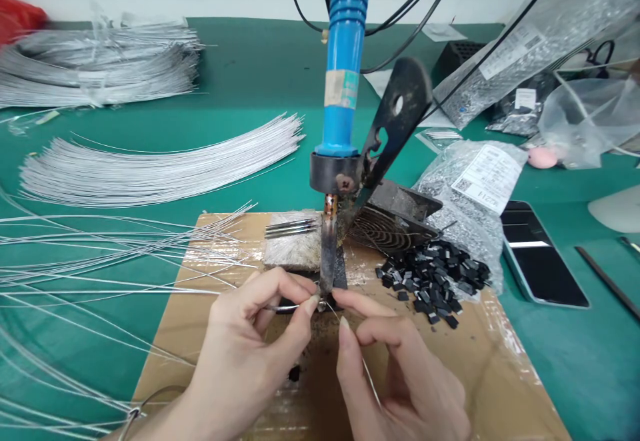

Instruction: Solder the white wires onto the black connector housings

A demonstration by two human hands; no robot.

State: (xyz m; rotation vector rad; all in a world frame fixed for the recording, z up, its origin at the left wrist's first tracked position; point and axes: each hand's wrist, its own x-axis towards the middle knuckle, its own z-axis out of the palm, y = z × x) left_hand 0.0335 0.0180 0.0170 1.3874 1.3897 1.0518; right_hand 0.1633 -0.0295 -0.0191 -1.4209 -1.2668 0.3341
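Note:
A blue-handled soldering iron (341, 94) points straight down in a black metal holder (395, 121). Right at its tip, my left hand (265, 341) pinches a thin grey wire (284, 308) between thumb and forefinger. A small shiny metal piece (323, 305) shows at the fingertips, touching or nearly touching the tip; its exact kind is unclear. From the other side, my right hand (400, 361) grips a fine strand of solder wire (369, 374), whose end reaches the iron tip. The fingers partly hide the contact point.
Brown cardboard (480, 361) lies under the work. Small black parts (440, 278) are heaped right of the iron, near a small fan (390, 224) and a phone (545, 254). Grey wires (160, 168) lie in bundles at the left. Plastic bags (465, 188) stand at the right.

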